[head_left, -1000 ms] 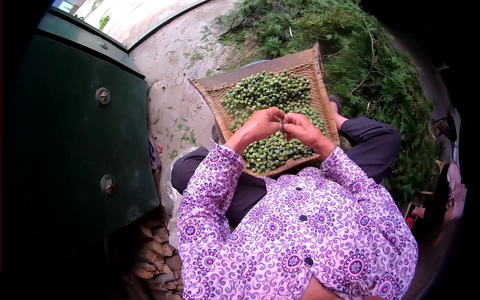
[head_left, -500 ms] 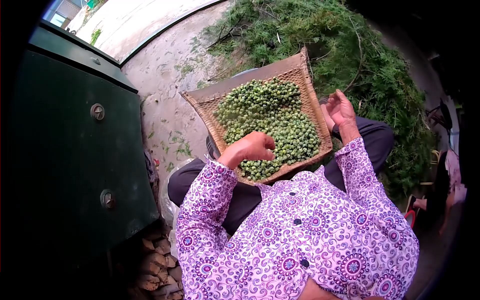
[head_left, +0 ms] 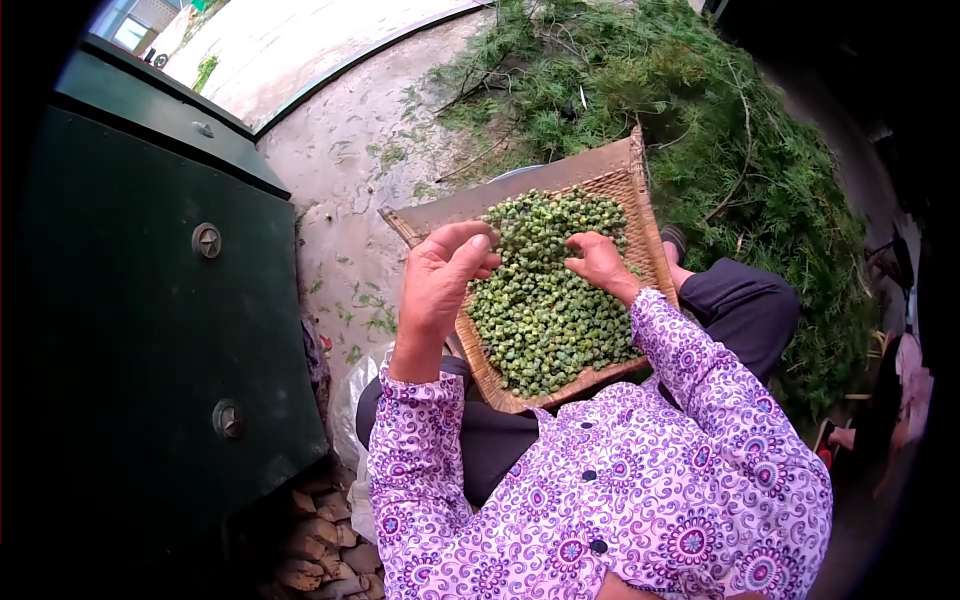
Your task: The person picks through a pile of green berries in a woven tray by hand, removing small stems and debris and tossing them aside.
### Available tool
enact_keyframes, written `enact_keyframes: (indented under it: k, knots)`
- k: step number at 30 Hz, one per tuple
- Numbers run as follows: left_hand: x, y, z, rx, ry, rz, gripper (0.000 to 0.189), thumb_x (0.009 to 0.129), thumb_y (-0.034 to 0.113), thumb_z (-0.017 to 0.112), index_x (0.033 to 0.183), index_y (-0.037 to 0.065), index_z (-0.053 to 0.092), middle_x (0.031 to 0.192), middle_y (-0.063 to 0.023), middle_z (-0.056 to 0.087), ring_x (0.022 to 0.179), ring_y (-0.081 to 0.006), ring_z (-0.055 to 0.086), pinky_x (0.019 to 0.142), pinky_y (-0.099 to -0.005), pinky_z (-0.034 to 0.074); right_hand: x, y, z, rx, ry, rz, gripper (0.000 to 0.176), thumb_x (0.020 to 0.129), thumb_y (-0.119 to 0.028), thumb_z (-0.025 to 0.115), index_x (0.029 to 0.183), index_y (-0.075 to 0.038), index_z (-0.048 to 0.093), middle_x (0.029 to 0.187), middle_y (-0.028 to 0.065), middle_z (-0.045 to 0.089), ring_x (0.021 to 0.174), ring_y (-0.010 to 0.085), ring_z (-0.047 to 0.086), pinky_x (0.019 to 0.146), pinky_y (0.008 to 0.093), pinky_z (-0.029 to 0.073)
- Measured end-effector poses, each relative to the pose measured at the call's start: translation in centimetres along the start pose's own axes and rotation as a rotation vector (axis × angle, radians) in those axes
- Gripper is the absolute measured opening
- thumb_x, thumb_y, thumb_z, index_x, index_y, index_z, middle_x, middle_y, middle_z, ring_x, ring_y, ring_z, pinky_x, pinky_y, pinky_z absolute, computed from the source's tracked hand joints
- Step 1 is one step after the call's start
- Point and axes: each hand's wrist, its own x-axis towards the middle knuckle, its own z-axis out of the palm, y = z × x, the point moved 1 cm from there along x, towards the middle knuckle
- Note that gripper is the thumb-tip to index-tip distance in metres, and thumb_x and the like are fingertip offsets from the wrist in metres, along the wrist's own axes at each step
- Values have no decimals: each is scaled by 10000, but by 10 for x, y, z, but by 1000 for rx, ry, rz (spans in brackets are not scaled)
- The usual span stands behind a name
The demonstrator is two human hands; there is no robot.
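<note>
A woven basket tray rests across my lap, filled with small round green cones or berries. My left hand is raised over the tray's left edge, its thumb and fingers curled together; whatever they hold, if anything, is too small to name. Over the right part of the green pile is my right hand, fingers bent and drawn together at the pile's surface. What lies between those fingertips cannot be made out.
Cut green branches are heaped behind and to the right. Dark green metal doors stand at the left, with chopped wood and a plastic bag below. Another person's foot shows at far right.
My left hand has lifted from the lower pile towards the tray's upper left edge. My right hand has moved from outside the tray's right side to over the pile. The tray appears lower in view.
</note>
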Motion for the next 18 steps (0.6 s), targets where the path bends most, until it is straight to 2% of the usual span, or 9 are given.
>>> enact_keyframes:
  k: [5, 9, 13, 15, 18]
  knots:
    - [-3, -6, 1, 25, -9, -63, 219, 874, 124, 550, 1032, -24, 579, 933, -103, 628, 737, -127, 615, 667, -231, 499, 17, -1, 30, -254, 82, 45, 229, 681, -133, 624, 906, -88, 628, 901, 147, 568, 854, 324, 569, 717, 428, 469]
    - [-2, -8, -3, 8, 16, -80, 222, 871, 126, 554, 1030, -27, 579, 937, -102, 623, 741, -121, 608, 668, -229, 493, 19, 3, 47, -341, 218, -31, 125, 676, -81, 615, 799, -83, 593, 822, 130, 518, 776, 317, 553, 654, 435, 457]
    - [1, -6, 2, 19, 12, -88, 223, 870, 129, 557, 1028, -28, 581, 934, -100, 623, 745, -118, 605, 667, -225, 490, 12, 8, 40, -236, 199, -46, 79, 691, -83, 590, 764, -63, 566, 771, 134, 516, 726, 317, 548, 625, 433, 453]
    - [0, -6, 5, 19, 15, -91, 223, 869, 130, 559, 1025, -28, 582, 928, -98, 624, 742, -116, 605, 665, -224, 489, 9, 19, 42, -85, 260, -81, 60, 694, -80, 571, 734, -41, 547, 726, 138, 529, 695, 318, 546, 622, 434, 450]
    - [0, -5, 12, 39, -1, -81, 220, 866, 130, 565, 1018, -27, 586, 910, -89, 626, 737, -111, 603, 660, -222, 488, 2, 17, 34, 19, 255, -20, 70, 698, -85, 557, 709, -19, 536, 690, 149, 555, 682, 319, 557, 630, 418, 455]
